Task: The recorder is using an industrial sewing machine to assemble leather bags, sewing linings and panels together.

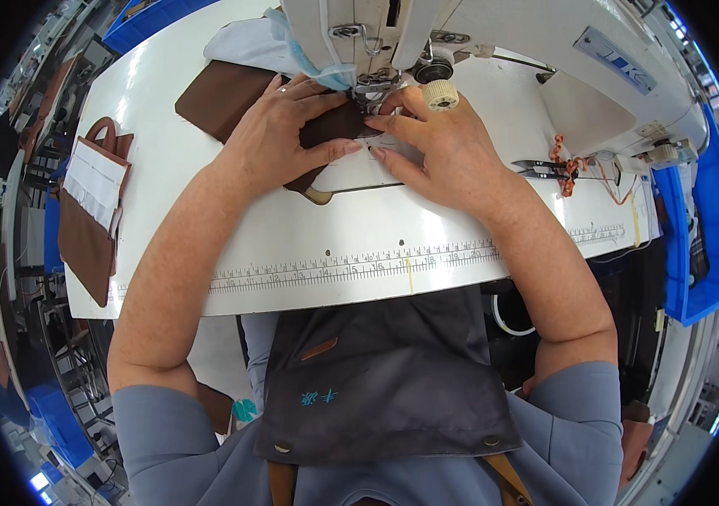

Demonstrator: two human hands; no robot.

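Under the sewing machine's needle and presser foot (368,88) lies a dark brown piece of material (326,122). My left hand (288,135) rests on it, fingers lying over the piece and thumb stretched toward the needle plate. My right hand (427,143) is just right of the needle, fingertips at the piece's edge, thumb apart and lower on the plate. A larger brown panel (208,97) and a pale grey piece (237,46) lie behind my left hand, with part hidden by the machine and its light blue cloth attachment.
Brown pieces with a handle and white lining (90,202) lie at the white table's (359,219) left. Thread snips (541,169) with orange cord lie right of my right hand. A blue bin (701,299) stands beyond the right edge; the machine arm (528,29) spans the back.
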